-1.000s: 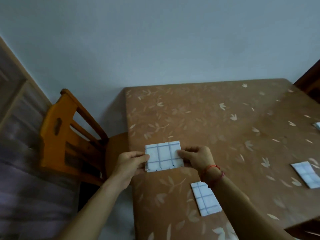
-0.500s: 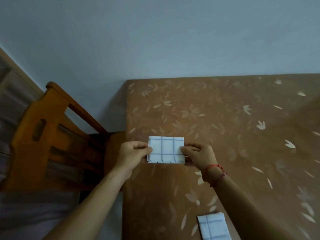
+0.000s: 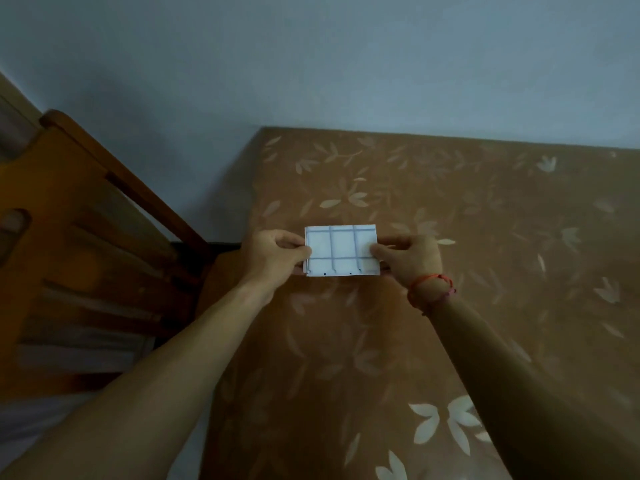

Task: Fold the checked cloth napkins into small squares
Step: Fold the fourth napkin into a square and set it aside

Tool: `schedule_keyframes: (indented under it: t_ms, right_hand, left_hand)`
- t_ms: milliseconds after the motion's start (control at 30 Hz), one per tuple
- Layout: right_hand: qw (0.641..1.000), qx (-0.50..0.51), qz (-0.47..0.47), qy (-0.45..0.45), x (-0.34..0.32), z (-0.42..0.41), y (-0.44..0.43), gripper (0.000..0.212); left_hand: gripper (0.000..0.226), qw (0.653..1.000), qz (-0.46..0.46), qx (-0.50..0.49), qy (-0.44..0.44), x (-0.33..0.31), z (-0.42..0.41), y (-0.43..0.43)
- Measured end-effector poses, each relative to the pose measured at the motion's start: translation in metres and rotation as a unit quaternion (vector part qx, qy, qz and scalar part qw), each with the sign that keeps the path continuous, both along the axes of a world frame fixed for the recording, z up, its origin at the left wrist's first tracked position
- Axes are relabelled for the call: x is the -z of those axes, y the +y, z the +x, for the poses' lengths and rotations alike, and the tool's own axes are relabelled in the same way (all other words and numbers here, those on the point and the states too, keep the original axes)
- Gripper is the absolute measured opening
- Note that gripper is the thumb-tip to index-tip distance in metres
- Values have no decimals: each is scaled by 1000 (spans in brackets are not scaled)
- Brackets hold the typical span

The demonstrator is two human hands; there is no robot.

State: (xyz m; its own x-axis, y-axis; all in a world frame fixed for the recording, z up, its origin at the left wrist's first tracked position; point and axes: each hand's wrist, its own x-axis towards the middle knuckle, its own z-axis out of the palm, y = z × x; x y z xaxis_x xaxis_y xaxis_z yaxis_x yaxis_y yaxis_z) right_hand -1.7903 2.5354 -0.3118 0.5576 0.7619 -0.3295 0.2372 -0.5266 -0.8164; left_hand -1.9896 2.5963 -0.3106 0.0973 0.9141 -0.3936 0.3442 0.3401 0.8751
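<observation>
The left hand (image 3: pixel 273 258) pinches the left side of the folded napkin (image 3: pixel 341 250), and the right hand (image 3: pixel 410 259) pinches its right side. The napkin is above the table (image 3: pixel 485 237), near its left edge. A chair (image 3: pixel 79 244) stands left of it.
</observation>
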Motion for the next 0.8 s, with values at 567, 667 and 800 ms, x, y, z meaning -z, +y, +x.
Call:
schedule_keyframes:
  t_ms: [567,667,800]
  right_hand:
    - [994,-20,0,-109,36,20,62,18]
    - [991,-19,-3,-129,36,20,60,20]
    - [990,-24,-17,-137,34,22,58,23]
  left_hand:
    - [15,992,78,14,102,27,29,59]
    - [14,990,84,30,108,30,30,62]
    - [11,990,85,43,105,30,30,63]
